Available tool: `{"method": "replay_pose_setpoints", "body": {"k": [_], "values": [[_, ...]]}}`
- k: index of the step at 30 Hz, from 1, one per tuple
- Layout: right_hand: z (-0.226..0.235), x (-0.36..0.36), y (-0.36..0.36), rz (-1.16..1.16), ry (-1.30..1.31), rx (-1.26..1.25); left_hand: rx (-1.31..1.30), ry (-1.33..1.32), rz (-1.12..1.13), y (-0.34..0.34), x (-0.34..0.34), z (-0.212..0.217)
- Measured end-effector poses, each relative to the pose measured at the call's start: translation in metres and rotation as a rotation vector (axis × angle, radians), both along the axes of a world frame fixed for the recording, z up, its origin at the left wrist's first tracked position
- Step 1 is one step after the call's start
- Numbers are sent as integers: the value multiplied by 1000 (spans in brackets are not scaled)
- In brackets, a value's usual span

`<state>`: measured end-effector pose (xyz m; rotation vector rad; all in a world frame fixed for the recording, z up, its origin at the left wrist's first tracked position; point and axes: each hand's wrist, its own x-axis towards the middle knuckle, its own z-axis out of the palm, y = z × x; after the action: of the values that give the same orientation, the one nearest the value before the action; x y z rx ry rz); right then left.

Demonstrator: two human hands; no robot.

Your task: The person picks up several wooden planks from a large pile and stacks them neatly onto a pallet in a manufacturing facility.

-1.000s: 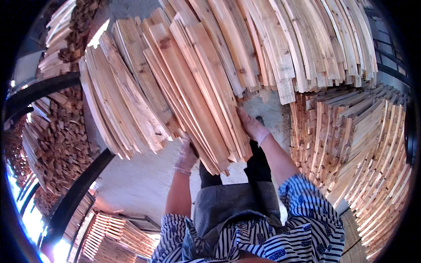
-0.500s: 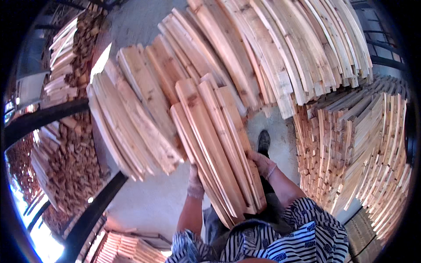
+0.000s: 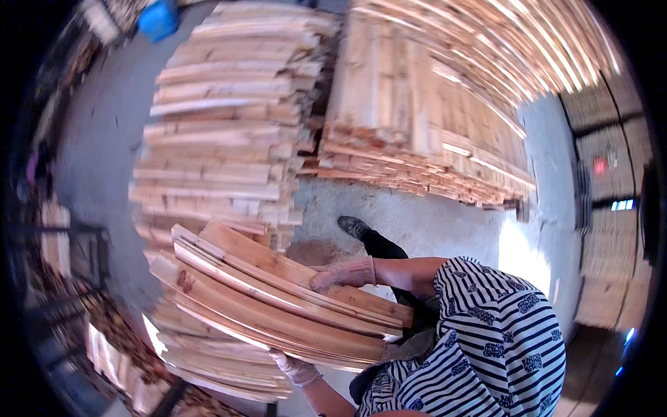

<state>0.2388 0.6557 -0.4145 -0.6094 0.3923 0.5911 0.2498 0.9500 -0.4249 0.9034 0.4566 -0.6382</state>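
I carry a bundle of several long wooden boards [image 3: 278,300] in front of my body, with their far ends pointing to the left. My left hand [image 3: 295,368], in a pale glove, grips the bundle from its near lower side. My right hand [image 3: 344,273], also gloved, is closed over the opposite side, its fingers against the outer board. The near ends of the boards rest close against my striped shirt [image 3: 497,326]. Parts of the left fingers are hidden beneath the wood.
A long row of boards [image 3: 215,132] lies ahead to the left, partly under the bundle. Further right stands a wide board stack [image 3: 389,97], and tall stacks [image 3: 604,236] line the right side. My shoe [image 3: 354,226] is on the concrete floor [image 3: 431,222]. A blue object [image 3: 158,21] sits far left.
My view has turned to the right, bringing other stacks in front. The bundle, which pointed ahead, now points left across my body. Both hands still hold it.
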Motion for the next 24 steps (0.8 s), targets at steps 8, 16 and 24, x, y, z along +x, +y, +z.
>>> {"method": "replay_pose_setpoints", "body": {"k": [8, 16, 24], "values": [[82, -98, -167, -403, -162, -239, -78, -177, -432, -221, 26, 104], [171, -253, -392, -836, -154, -400, -198, -205, -849, -523, -53, 172], [103, -426, -567, -1102, 79, -764, -261, -19, -1278, -784, -168, 69]]}}
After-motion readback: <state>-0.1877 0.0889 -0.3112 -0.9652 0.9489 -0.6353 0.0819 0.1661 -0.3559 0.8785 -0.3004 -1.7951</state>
